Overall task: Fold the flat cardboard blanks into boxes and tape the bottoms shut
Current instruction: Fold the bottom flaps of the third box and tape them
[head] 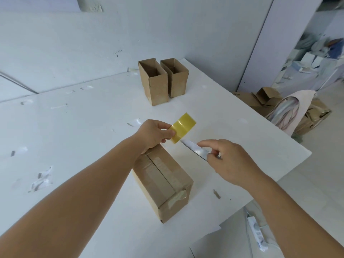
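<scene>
A brown cardboard box (163, 185) stands bottom up on the white table (93, 127), its flaps closed and crossed by clear tape. Above its far end my left hand (154, 134) grips a yellowish tape roll (183, 127). A shiny strip of tape (195, 148) stretches from the roll to my right hand (229, 161), which pinches its free end between thumb and fingers, index finger raised. The strip hangs in the air just right of the box.
Two finished open-topped boxes (162, 81) stand side by side at the table's far edge. Scraps of tape (40, 180) litter the tabletop. On the floor to the right lie cardboard pieces (264, 99), a pink-backed sheet (290, 112) and a power strip (257, 233).
</scene>
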Motion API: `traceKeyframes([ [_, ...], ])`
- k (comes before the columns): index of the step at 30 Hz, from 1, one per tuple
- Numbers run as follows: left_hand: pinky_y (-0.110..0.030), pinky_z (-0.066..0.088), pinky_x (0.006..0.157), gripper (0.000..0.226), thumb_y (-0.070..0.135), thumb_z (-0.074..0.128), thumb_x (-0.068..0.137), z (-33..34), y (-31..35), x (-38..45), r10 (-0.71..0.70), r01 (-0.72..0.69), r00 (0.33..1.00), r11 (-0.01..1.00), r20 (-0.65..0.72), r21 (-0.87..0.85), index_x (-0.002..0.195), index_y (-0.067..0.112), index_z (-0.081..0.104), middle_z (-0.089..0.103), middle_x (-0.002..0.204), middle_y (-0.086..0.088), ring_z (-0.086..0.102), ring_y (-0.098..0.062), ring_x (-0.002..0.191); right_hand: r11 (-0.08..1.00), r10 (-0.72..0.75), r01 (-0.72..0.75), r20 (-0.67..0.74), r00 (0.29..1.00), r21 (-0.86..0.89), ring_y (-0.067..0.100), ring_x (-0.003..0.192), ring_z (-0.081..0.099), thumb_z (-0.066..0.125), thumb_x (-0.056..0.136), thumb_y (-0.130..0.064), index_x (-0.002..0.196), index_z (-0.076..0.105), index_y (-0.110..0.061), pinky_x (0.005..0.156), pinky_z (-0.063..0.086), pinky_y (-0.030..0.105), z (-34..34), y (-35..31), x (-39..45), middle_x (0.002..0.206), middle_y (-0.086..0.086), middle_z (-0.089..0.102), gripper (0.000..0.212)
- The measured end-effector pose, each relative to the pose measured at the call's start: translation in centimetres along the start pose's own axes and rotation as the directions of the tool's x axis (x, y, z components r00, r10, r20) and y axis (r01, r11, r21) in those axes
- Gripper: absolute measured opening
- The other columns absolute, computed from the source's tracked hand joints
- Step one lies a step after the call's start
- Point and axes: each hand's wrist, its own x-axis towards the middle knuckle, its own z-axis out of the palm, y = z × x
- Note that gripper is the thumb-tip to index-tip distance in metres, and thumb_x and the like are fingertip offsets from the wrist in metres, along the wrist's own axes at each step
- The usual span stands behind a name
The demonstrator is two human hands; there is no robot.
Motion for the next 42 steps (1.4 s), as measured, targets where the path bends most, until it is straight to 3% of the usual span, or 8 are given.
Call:
traceKeyframes([
  [11, -0.024, 0.047, 0.067, 0.01, 0.026, 0.076, 0.08, 0.0, 0.0, -0.1, 0.027, -0.027, 1.0, 1.0, 0.008, -0.007, 0.089, 0.022, 0.076, 0.067, 0.072, 0.003, 0.054, -0.008, 0.061, 0.924, -0.09, 0.113, 0.078, 0.993, -0.366, 0.024, 0.086, 0.061, 0.042, 0.094, -0.011, 0.13, 0.047, -0.032, 0.069, 0.049, 0.032, 0.5, -4.6, 0.9, 0.099, 0.0, 0.064, 0.042],
  [16, -0.023, 0.045, 0.068, 0.017, 0.026, 0.076, 0.079, 0.1, -0.2, 0.0, 0.065, -0.065, 0.998, 0.998, -0.021, -0.011, 0.095, 0.019, 0.075, 0.064, 0.071, 0.003, 0.053, -0.01, 0.066, 0.835, -0.113, 0.142, 0.086, 0.99, -0.531, 0.022, 0.069, 0.054, 0.043, 0.091, -0.007, 0.123, 0.048, -0.027, 0.053, 0.035, 0.029, 0.8, -5.7, 1.7, 0.08, -0.002, 0.053, 0.038],
  [20, -0.021, 0.047, 0.072, 0.014, 0.022, 0.076, 0.08, 0.1, -0.3, -0.2, 0.14, -0.149, 0.987, 0.98, -0.08, -0.128, 0.094, 0.024, 0.074, 0.065, 0.071, 0.007, 0.056, -0.002, 0.064, 0.772, -0.028, 0.19, 0.266, 0.964, -0.607, 0.021, 0.07, 0.05, 0.046, 0.087, -0.005, 0.119, 0.058, -0.027, 0.059, 0.036, 0.031, 2.8, -4.8, 2.8, 0.09, 0.001, 0.059, 0.041],
  [31, -0.008, 0.046, 0.06, 0.009, 0.026, 0.075, 0.081, -0.1, -0.6, 0.1, 0.13, -0.137, 0.989, 0.982, -0.063, -0.126, 0.09, 0.028, 0.075, 0.066, 0.064, 0.014, 0.055, 0.0, 0.059, 0.963, 0.073, 0.006, 0.283, 0.956, -0.27, 0.017, 0.102, 0.042, 0.033, 0.094, -0.006, 0.145, 0.017, -0.051, 0.083, 0.045, 0.032, 7.8, 2.3, 5.2, 0.127, 0.0, 0.043, 0.069],
  [34, -0.007, 0.043, 0.056, 0.01, 0.025, 0.075, 0.081, -0.2, -0.6, 0.2, 0.108, -0.119, 0.991, 0.983, -0.08, -0.137, 0.091, 0.027, 0.075, 0.066, 0.064, 0.013, 0.055, 0.002, 0.056, 0.969, 0.061, -0.009, 0.201, 0.978, -0.249, 0.026, 0.122, 0.042, 0.034, 0.099, -0.025, 0.146, 0.028, -0.038, 0.1, 0.039, 0.038, 7.9, 2.1, 5.2, 0.141, 0.001, 0.043, 0.049],
  [36, -0.008, 0.043, 0.055, 0.01, 0.025, 0.075, 0.081, -0.1, -0.5, 0.2, 0.098, -0.109, 0.992, 0.984, -0.085, -0.14, 0.091, 0.027, 0.075, 0.067, 0.064, 0.013, 0.055, 0.002, 0.057, 0.984, 0.127, -0.141, 0.133, 0.983, 0.104, 0.017, 0.116, 0.05, 0.041, 0.097, -0.037, 0.128, 0.053, -0.029, 0.094, 0.043, 0.027, 7.5, 1.1, 5.2, 0.13, -0.008, 0.056, 0.034],
  [38, -0.009, 0.043, 0.056, 0.012, 0.026, 0.075, 0.081, -0.1, -0.4, 0.1, 0.089, -0.099, 0.993, 0.986, -0.078, -0.134, 0.093, 0.025, 0.075, 0.067, 0.066, 0.011, 0.056, -0.001, 0.059, 0.783, 0.218, -0.294, 0.201, 0.955, 0.548, 0.01, 0.099, 0.06, 0.051, 0.088, -0.05, 0.098, 0.066, -0.02, 0.085, 0.047, 0.016, 6.8, -0.8, 5.1, 0.103, -0.019, 0.067, 0.035],
  [42, -0.016, 0.046, 0.062, 0.019, 0.026, 0.077, 0.078, -0.1, -0.3, 0.1, 0.048, -0.059, 0.996, 0.986, -0.074, -0.155, 0.096, 0.02, 0.074, 0.07, 0.074, 0.003, 0.058, -0.005, 0.063, 0.524, 0.165, -0.405, 0.377, 0.911, 0.75, 0.017, 0.099, 0.065, 0.064, 0.08, -0.05, 0.089, 0.068, -0.018, 0.092, 0.046, 0.037, 6.7, -3.5, 5.4, 0.099, -0.003, 0.071, 0.033],
])
